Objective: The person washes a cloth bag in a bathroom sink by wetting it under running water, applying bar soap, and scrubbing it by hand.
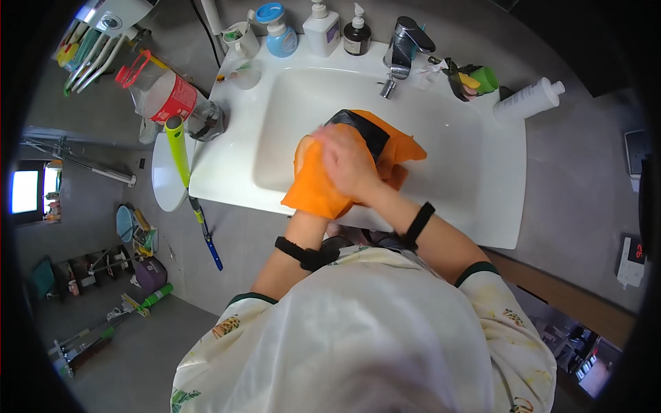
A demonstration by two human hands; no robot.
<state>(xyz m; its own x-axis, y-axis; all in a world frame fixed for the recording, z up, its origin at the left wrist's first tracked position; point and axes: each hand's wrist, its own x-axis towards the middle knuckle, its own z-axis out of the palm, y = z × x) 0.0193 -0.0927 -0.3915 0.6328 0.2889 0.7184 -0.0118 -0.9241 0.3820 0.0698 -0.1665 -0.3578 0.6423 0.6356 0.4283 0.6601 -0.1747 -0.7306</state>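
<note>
1. Head view: the person stands at a white sink (496, 172), both hands over the near part of the basin.
2. The orange cloth (317, 186) (it has a black part toward the tap) is bunched between the hands, hanging over the sink's front rim and spreading back into the basin.
3. The right hand (351, 162) lies on top of the cloth, its fingers curled and closed on the fabric.
4. The left hand (306, 155) is mostly wrapped inside the cloth; only a little of it shows at the upper left, so I cannot tell how its fingers are set, though it is plainly in contact with the cloth.
5. Each wrist carries a black band (418, 224).
6. At the back of the sink a chrome tap (406, 45) stands, with a white pump bottle (321, 29), a dark pump bottle (357, 34) and a blue bottle (279, 31) in a row to its left.
7. A white bottle (529, 100) lies on its side on the grey tabletop (578, 179) at the right.
8. A clear plastic bottle with a red label (169, 96) lies to the left of the sink, and a green-handled brush (180, 148) leans just beside the sink's left edge.
</note>
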